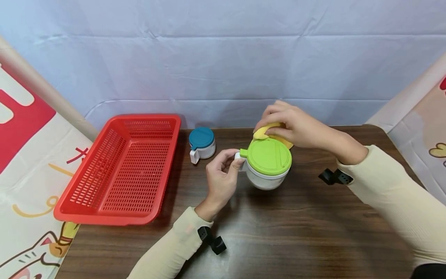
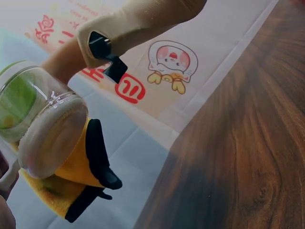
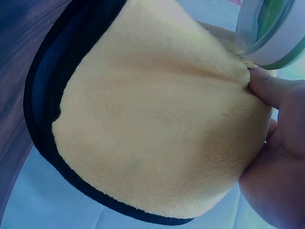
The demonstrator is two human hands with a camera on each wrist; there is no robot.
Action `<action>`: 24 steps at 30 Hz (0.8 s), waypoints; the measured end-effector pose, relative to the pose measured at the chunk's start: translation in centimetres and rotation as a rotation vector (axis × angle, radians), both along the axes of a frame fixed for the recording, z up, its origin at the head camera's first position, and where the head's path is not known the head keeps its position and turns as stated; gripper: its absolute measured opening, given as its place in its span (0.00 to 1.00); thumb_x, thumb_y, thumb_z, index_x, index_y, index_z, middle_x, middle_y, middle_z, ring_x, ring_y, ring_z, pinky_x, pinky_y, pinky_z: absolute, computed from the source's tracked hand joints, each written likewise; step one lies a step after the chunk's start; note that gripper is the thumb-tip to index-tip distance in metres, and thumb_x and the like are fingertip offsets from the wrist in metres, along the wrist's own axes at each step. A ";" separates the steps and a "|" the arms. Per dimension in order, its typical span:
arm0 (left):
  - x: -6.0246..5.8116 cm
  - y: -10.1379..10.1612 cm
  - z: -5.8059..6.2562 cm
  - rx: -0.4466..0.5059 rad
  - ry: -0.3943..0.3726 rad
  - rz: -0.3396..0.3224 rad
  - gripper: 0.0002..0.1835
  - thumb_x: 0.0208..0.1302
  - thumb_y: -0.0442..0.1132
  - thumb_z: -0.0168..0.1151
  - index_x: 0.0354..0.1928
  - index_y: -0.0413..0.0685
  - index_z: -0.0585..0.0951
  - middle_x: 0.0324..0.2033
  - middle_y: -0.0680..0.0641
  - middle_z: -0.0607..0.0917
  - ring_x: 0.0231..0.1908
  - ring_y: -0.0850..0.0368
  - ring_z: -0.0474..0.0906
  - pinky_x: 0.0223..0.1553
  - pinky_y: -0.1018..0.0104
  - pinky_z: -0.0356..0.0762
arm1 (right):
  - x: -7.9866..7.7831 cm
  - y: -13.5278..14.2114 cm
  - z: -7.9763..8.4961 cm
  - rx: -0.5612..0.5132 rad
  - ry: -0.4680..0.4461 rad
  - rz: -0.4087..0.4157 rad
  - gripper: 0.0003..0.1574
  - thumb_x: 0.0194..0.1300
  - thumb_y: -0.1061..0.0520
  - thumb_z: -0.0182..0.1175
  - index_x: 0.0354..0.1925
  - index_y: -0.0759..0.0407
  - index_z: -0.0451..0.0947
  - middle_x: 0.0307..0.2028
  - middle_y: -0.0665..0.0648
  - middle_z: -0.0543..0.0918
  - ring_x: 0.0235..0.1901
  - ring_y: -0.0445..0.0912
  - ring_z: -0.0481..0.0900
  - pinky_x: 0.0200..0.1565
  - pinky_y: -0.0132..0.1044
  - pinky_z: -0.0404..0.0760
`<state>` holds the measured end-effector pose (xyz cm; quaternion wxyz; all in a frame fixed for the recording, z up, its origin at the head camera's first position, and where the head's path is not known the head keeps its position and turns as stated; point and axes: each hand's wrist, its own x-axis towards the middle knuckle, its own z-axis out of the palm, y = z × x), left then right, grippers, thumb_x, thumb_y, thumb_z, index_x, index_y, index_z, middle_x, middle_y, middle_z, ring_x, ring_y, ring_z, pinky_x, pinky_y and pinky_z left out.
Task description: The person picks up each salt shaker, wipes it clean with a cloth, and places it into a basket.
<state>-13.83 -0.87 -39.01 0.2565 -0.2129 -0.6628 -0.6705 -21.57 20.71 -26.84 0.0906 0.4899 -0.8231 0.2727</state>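
Observation:
A clear jar [image 1: 266, 180] with a green lid [image 1: 270, 157] and a white handle hangs above the table. My left hand [image 1: 223, 176] grips it by the handle. In the left wrist view the transparent jar [image 2: 52, 129] is tilted, showing its base. My right hand [image 1: 290, 124] pinches a yellow cloth [image 1: 266, 131] against the jar's far side, by the lid's edge. The cloth [image 3: 157, 114] fills much of the right wrist view, and its dark border shows there. Part of the cloth is hidden behind the jar in the head view.
A red perforated basket [image 1: 163, 186] stands on the left of the wooden table [image 1: 296, 240]. Between it and the jar, near the back edge, sits a smaller jar with a blue lid [image 1: 201, 138] and white handle. A pale cloth backdrop [image 1: 223, 69] hangs behind the table.

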 end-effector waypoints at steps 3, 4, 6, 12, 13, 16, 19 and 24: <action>0.1 0.0 0.1 0.004 -0.004 -0.003 0.07 0.65 0.25 0.66 0.44 0.29 0.82 0.37 0.36 0.87 0.35 0.61 0.82 0.36 0.72 0.81 | -0.2 -0.4 0.1 0.015 -0.016 0.017 0.21 0.60 0.74 0.69 0.45 0.53 0.88 0.39 0.47 0.81 0.41 0.43 0.69 0.42 0.40 0.65; 0.1 0.0 0.1 0.005 -0.005 -0.005 0.07 0.65 0.25 0.67 0.44 0.29 0.82 0.37 0.36 0.87 0.34 0.62 0.82 0.36 0.72 0.81 | -0.3 -0.5 0.1 0.020 -0.018 0.027 0.21 0.60 0.74 0.68 0.46 0.53 0.88 0.39 0.47 0.81 0.41 0.43 0.68 0.42 0.40 0.65; 0.1 0.1 0.1 0.007 -0.007 -0.011 0.08 0.65 0.25 0.66 0.44 0.29 0.82 0.37 0.36 0.87 0.34 0.62 0.81 0.36 0.73 0.81 | -0.4 -0.7 0.2 0.030 -0.019 0.053 0.21 0.60 0.74 0.68 0.45 0.52 0.88 0.38 0.47 0.81 0.40 0.43 0.68 0.42 0.40 0.64; 0.4 0.1 0.1 -0.008 -0.006 -0.026 0.08 0.64 0.25 0.67 0.44 0.30 0.82 0.37 0.36 0.87 0.34 0.60 0.81 0.35 0.72 0.81 | -0.6 -1.6 0.5 0.045 -0.021 0.128 0.20 0.60 0.72 0.69 0.43 0.50 0.89 0.37 0.45 0.81 0.38 0.41 0.67 0.41 0.38 0.65; 0.4 0.1 0.1 -0.012 -0.005 -0.028 0.08 0.64 0.25 0.67 0.45 0.30 0.82 0.37 0.36 0.87 0.34 0.60 0.81 0.35 0.71 0.81 | -0.6 -1.8 0.6 0.046 -0.021 0.137 0.19 0.60 0.71 0.70 0.43 0.49 0.89 0.37 0.44 0.81 0.38 0.41 0.66 0.40 0.38 0.65; 0.4 0.1 0.1 -0.023 -0.002 -0.031 0.09 0.64 0.25 0.67 0.45 0.30 0.82 0.38 0.37 0.87 0.34 0.59 0.82 0.35 0.71 0.81 | -0.4 -2.3 0.7 0.046 -0.017 0.166 0.18 0.60 0.69 0.70 0.42 0.47 0.90 0.37 0.43 0.81 0.37 0.41 0.66 0.39 0.37 0.64; 0.5 0.1 0.1 -0.024 -0.002 -0.033 0.09 0.64 0.25 0.67 0.45 0.30 0.82 0.38 0.37 0.87 0.34 0.58 0.82 0.36 0.70 0.82 | -0.4 -2.7 0.9 0.057 -0.016 0.185 0.18 0.60 0.68 0.71 0.41 0.45 0.90 0.37 0.42 0.81 0.37 0.41 0.67 0.40 0.38 0.64; 0.5 0.1 0.1 -0.019 -0.004 -0.034 0.08 0.65 0.25 0.67 0.45 0.30 0.82 0.38 0.37 0.87 0.35 0.58 0.82 0.36 0.70 0.82 | -0.4 -3.1 1.3 0.140 -0.051 0.180 0.19 0.60 0.67 0.71 0.40 0.42 0.90 0.37 0.41 0.81 0.39 0.41 0.68 0.42 0.40 0.65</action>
